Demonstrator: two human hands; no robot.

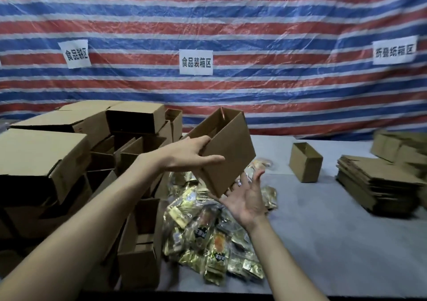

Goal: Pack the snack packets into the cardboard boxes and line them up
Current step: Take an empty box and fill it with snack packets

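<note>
Head view. Trainee: How are the hands now, please?

Packer: The left hand pinches the cardboard box at its near side wall, with the thumb on the outer face and the other fingers over the edge. The right hand is relaxed, palm up and fingers spread, just under the lowest corner of the box. Whether it touches that corner, I cannot tell.

Trainee: And the box itself?

Packer: It is lifted in the middle of the frame and tilted, with the mouth turned up and away. What I can see of the inside looks empty. The snack packets lie in a loose heap on the table, directly below both hands, in the lower middle.

Trainee: So what is the good way for this step?

Packer: I think the box is being made ready for filling. A grip on one side lets it swing, so the right palm should take the bottom. Then turn the mouth straight up and set the box just beside the heap, not on it. Thin cardboard bends, so do not squeeze the wall.

Trainee: Where to set it?

Packer: The left of the frame is crowded with stacked boxes. Another open box stands at middle right, and flat cartons are at far right. Between the heap and that open box seems best.
</note>
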